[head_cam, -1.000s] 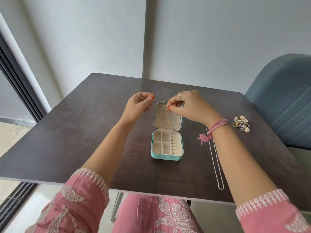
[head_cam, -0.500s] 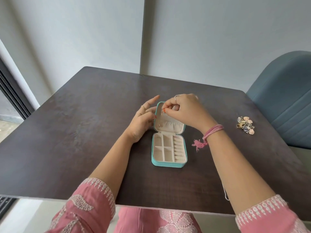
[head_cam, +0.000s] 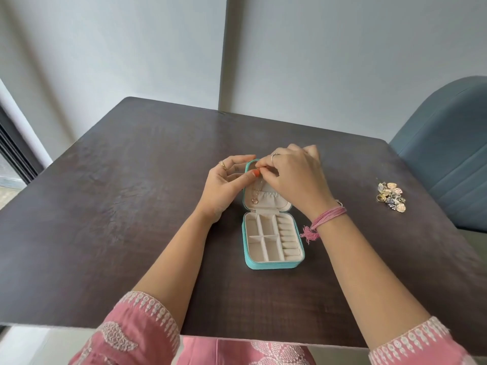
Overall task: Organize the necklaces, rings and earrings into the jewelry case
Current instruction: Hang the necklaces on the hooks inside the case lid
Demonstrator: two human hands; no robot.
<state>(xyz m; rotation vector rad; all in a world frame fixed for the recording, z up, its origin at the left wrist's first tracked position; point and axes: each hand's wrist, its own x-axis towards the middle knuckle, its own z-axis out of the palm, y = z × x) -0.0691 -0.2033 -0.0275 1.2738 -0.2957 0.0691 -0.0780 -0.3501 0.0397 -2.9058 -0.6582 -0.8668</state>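
Observation:
A teal jewelry case (head_cam: 272, 264) lies open mid-table, its cream compartments and ring rolls bare. Its lid (head_cam: 274, 200) stands tilted up behind the tray. A thin gold necklace (head_cam: 255, 200) with a small pendant hangs down inside the lid. My right hand (head_cam: 295, 175) pinches the top of the chain at the lid's upper edge. My left hand (head_cam: 226, 185) holds the lid's upper left corner, fingers behind and thumb in front, touching the right fingertips. A small pile of rings and earrings (head_cam: 391, 196) lies at the table's right.
The dark wooden table (head_cam: 131, 206) ends close to my body, its near edge just above my pink sleeves. A blue-grey upholstered chair (head_cam: 448, 154) stands by the right edge. A grey wall runs behind, and a window frame is at the far left.
My left hand has come in from the air to the lid, its thumb now up against the right fingertips. The silver chain seen on the table earlier is now out of sight by my right arm.

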